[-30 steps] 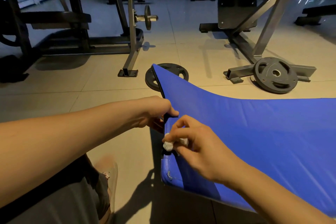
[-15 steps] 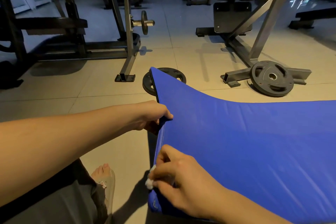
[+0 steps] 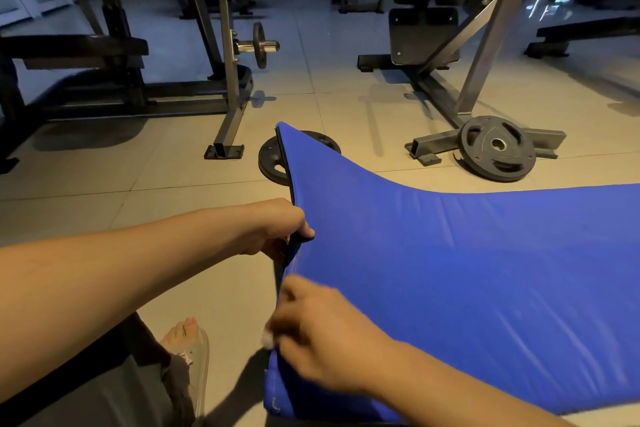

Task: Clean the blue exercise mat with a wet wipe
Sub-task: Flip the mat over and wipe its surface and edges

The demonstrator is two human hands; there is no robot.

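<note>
the left hand (image 3: 282, 230) is gripping the raised side edge of the blue exercise mat (image 3: 450, 270), thumb curling over its top. the right hand (image 3: 322, 340), blurred, is pinching a white wet wipe (image 3: 267, 340) against the same edge, nearer the person. the mat is stretching rightward over the tiled floor (image 3: 86, 177), its lifted corner covering part of a weight plate (image 3: 272, 159).

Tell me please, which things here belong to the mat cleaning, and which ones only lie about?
In the job:
mat, its edge gripped by the left hand
wipe, held in the right hand at the mat's edge

Lying about:
plate at right
second plate, partly behind the mat
rack
</note>
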